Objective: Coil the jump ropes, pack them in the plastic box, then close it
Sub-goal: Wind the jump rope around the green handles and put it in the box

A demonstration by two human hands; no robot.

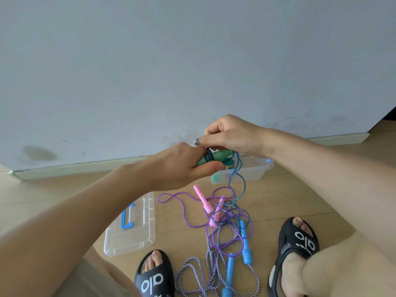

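The left hand (182,166) is gripping the green handles (211,157) above the plastic box (248,171), fingers curled around them, while the right hand (229,135) is pinching the blue cord (236,179); for neat wrapping, each turn probably should be lying tight beside the last one

Clear glossy plastic box (255,170), clear ribbed plastic lid (137,230) with blue plastic handle (126,218). Smooth translucent green plastic handles (211,157). Shiny thin purple-blue plastic cord (227,211). Braided woven purple-white rope (211,260), matt blue plastic grips (245,243). Pale smooth wood-look floor (64,194). Matt black foam slides (296,243).
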